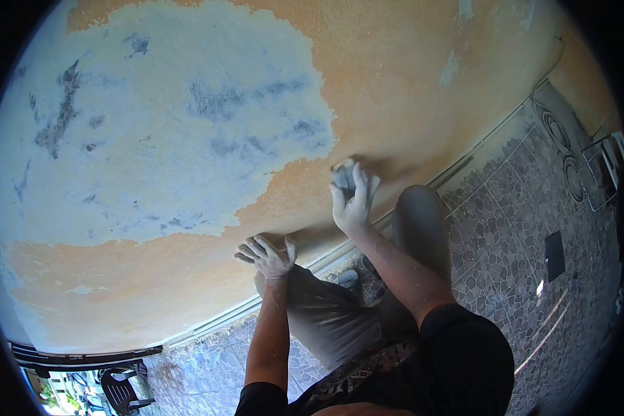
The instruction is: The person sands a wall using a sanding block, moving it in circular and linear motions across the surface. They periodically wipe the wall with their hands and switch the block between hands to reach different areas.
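My right hand (354, 201), coated in pale dust, grips a small grey sanding block (342, 176) with a tan edge. The block is against the orange part of the wall (295, 191), just below and right of a large bare patch (256, 62). My left hand (269, 258) is spread, its dusty fingers apart and holding nothing. It is at the lower part of the wall, beside my bent knee.
A pale ledge (208, 328) runs along the wall's foot above the stone-patterned floor (489, 229). Coiled cable (555, 128) lies at the right, near a metal frame (607, 163). A dark flat square (555, 256) is on the floor. A dark plastic chair (120, 394) stands lower left.
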{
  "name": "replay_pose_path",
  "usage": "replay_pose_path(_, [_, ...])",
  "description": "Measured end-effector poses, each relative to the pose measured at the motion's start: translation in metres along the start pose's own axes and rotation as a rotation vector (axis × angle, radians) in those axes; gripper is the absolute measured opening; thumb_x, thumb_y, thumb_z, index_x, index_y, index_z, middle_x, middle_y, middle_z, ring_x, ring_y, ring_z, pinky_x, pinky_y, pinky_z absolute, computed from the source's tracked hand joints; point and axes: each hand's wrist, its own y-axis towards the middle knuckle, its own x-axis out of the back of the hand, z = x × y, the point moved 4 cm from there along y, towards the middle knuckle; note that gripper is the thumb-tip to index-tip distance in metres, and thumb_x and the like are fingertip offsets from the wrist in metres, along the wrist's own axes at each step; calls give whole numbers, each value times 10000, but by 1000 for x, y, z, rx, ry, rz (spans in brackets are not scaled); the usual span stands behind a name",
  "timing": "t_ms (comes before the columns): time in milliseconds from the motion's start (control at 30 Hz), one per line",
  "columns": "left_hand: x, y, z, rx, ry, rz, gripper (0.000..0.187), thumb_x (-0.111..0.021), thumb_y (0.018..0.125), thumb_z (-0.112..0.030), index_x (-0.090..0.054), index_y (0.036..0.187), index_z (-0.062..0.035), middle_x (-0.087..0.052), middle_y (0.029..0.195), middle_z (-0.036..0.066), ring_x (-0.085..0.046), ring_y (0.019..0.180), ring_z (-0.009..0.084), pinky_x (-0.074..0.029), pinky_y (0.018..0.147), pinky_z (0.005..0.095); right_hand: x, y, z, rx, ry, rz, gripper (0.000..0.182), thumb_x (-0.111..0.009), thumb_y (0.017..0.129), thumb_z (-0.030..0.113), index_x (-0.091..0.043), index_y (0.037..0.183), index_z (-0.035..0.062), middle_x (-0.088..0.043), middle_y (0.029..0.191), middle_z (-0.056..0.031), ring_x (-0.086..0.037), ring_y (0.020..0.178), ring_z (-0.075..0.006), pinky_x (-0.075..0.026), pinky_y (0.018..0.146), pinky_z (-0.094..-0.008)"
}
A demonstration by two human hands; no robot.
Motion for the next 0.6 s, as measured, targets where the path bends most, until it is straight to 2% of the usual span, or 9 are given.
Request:
replay_pose_path(33, [0, -1, 0, -8, 8, -3, 1079, -643, 854, -494, -59, 1578, 53, 14, 1644, 301, 82, 1505, 524, 28, 1142, 732, 5, -19, -6, 139, -60, 147, 618, -712, 910, 186, -448, 1434, -9, -529, 1139, -186, -505, 1054, -375, -411, 906, -456])
replay_pose_path(133, [1, 0, 1, -14, 4, 10, 1077, -643, 856, -490, -57, 1578, 53, 16, 1645, 299, 83, 1501, 532, 30, 1146, 726, 26, -3, -10, 120, -121, 200, 612, -716, 904, 175, -450, 1418, -24, -536, 1126, -177, -509, 1007, -342, -420, 889, -437])
replay_pose_path(233, [1, -4, 1, 8, 7, 33, 1067, -634, 857, -493, -59, 1586, 33, 22, 1655, 273, 100, 1508, 510, 50, 1157, 709, 24, 65, -36, -708, 440, -336, 478, -548, 1026, 128, -383, 1440, -44, -527, 1143, -194, -515, 1026, -318, -424, 933, -443])
replay_pose_path(333, [1, 1, -2, 16, -21, -17, 1048, -629, 856, -492, -81, 1592, 15, 21, 1664, 248, 105, 1515, 490, 62, 1159, 704, 10, 82, -10, -453, 79, -407, 553, -595, 1006, 196, -373, 1452, -44, -505, 1185, -196, -493, 1027, -332, -403, 946, -470])
replay_pose_path(400, [-1, 3, -1, 11, -30, -34, 1038, -625, 860, -489, -89, 1591, 17, 19, 1665, 246, 105, 1516, 488, 62, 1158, 706, -11, 30, 26, -217, 214, -133, 634, -691, 943, 277, -420, 1465, 39, -494, 1197, -165, -474, 1070, -333, -361, 950, -495])
replay_pose_path(467, [0, -2, 0, -3, 13, 7, 1073, -636, 854, -515, -84, 1575, 58, 10, 1648, 289, 86, 1502, 528, 30, 1152, 720, -14, -26, 48, 258, -1, 287, 656, -745, 886, 318, -478, 1456, 135, -500, 1161, -123, -464, 1079, -315, -322, 945, -491])
replay_pose_path(533, [-1, -5, 2, -9, 27, 28, 1074, -639, 853, -518, -87, 1577, 51, 9, 1650, 285, 77, 1505, 525, 29, 1152, 721, -7, -35, 44, 267, 8, 363, 605, -758, 872, 325, -530, 1419, 208, -497, 1134, -95, -463, 1072, -284, -296, 944, -477])
replay_pose_path(567, [0, -2, 2, -12, 18, 15, 1071, -638, 853, -519, -90, 1579, 48, 8, 1650, 284, 73, 1506, 523, 28, 1150, 724, -6, -30, 31, 94, -56, 286, 596, -737, 892, 300, -514, 1423, 145, -499, 1137, -108, -474, 1054, -292, -301, 940, -492])
replay_pose_path(600, [1, -2, 1, -7, 7, 11, 1068, -637, 853, -519, -94, 1580, 44, 7, 1651, 282, 69, 1507, 521, 28, 1148, 728, 1, 1, 25, -94, 55, 44, 593, -712, 914, 254, -481, 1427, 65, -495, 1126, -146, -476, 1043, -318, -323, 935, -488])
